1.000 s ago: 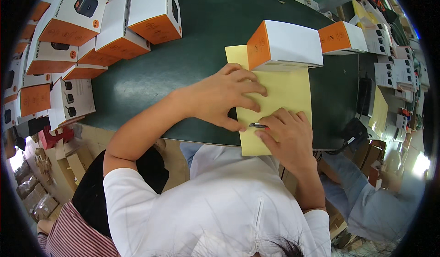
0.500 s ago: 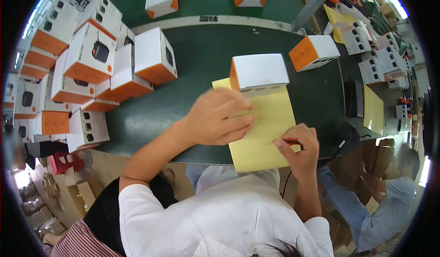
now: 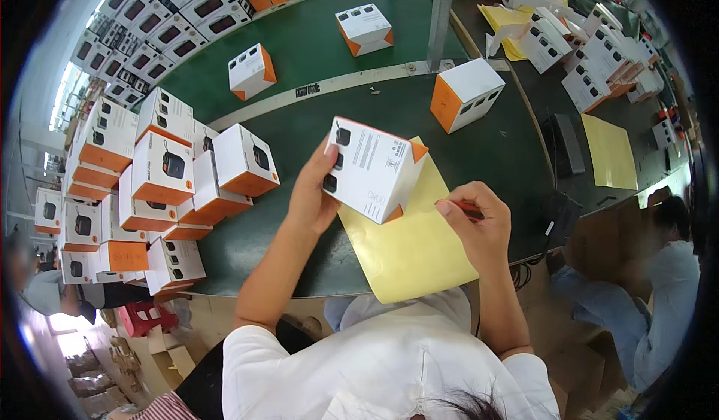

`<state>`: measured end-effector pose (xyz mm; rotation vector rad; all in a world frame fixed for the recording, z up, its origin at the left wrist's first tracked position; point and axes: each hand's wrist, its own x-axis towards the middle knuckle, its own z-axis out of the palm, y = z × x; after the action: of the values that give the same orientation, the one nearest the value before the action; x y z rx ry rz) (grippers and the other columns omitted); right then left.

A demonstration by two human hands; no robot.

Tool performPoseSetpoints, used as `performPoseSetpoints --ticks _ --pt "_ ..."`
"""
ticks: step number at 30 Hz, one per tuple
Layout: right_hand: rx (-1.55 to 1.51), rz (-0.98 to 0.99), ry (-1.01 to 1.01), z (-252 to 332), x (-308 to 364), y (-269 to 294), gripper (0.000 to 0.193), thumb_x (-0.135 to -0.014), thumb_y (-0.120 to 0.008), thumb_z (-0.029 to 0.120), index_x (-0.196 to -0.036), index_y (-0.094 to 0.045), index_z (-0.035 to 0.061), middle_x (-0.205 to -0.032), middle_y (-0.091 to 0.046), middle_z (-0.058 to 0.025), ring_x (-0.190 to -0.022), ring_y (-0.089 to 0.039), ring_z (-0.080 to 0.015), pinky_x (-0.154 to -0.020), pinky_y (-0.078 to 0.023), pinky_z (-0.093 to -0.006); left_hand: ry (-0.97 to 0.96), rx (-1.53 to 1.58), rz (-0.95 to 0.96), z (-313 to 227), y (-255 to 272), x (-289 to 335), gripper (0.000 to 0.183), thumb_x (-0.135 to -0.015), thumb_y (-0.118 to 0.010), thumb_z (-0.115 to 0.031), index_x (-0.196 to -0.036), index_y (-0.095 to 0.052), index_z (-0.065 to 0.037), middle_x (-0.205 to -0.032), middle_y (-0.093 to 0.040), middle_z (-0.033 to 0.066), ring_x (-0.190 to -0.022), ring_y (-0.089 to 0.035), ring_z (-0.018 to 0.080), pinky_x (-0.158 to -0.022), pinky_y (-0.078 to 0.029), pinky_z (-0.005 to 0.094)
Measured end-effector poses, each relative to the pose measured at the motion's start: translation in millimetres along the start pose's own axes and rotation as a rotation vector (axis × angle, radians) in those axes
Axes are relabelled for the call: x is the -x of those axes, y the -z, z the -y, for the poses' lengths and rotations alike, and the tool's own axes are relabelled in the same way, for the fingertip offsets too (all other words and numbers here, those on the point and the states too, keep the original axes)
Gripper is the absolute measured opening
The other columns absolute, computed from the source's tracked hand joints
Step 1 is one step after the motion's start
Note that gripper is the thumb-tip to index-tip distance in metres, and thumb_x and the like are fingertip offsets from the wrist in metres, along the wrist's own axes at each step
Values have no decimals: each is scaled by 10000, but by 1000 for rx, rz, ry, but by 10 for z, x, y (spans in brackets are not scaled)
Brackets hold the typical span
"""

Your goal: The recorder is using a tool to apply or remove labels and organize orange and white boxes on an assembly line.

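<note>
My left hand [image 3: 309, 195] is closed around the left side of a white carton box [image 3: 374, 169] with orange ends. The box is tilted above a yellow sheet [image 3: 408, 263], its printed face with dark device pictures turned up. To the right of it, my right hand [image 3: 483, 221] pinches a small red tool [image 3: 469, 210]. Most of the tool is hidden by the fingers, so its kind does not show. This hand hovers over the sheet's right edge, apart from the box.
Similar boxes [image 3: 168, 169] are stacked at the left of the green table [image 3: 314, 105]. One white-and-orange box [image 3: 468, 94] stands at the far right. Two more sit beyond a pale divider strip [image 3: 337, 83]. A metal post [image 3: 440, 23] rises there. A co-worker [image 3: 666, 293] sits at right.
My left hand has taken hold of the box that stood on the sheet's far end and lifted and tilted it. My right hand still pinches the red tool. The view has shifted.
</note>
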<state>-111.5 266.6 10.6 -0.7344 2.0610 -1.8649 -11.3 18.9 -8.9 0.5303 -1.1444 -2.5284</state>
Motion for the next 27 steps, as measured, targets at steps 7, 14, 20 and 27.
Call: performPoseSetpoints --ticks 7,14,20,27 --pt "112 43 38 2 -117 -153 210 -834 -846 199 -830 -667 90 -734 -687 -30 -630 -588 -141 -727 -432 -307 164 338 5 216 77 105 370 -1061 -600 -298 -1324 -630 -40 -1309 -703 128 -1197 -685 262 -1066 -533 436" --pt "481 -51 219 91 -80 -172 244 -871 -791 289 -804 -641 108 -763 -674 -25 -671 -598 -207 -744 -410 -379 197 373 -28 305 37 169 387 -1072 -572 -321 -1326 -628 -35 -1308 -704 135 -1200 -685 270 -1070 -534 450" --pt "697 11 362 50 -75 -84 410 -915 -725 480 -825 -642 88 -770 -609 -49 -743 -559 -244 -753 -361 -420 184 313 -70 380 8 179 394 -1077 -559 -328 -1328 -627 -32 -1316 -700 131 -1199 -685 269 -1064 -538 456" --pt "806 -133 419 68 -137 -121 559 -876 -722 619 -886 -600 73 -854 -561 -93 -768 -525 -260 -777 -354 -422 247 389 -66 452 -212 269 410 -1063 -596 -318 -1379 -588 -57 -1343 -675 110 -1244 -650 261 -1098 -510 464"
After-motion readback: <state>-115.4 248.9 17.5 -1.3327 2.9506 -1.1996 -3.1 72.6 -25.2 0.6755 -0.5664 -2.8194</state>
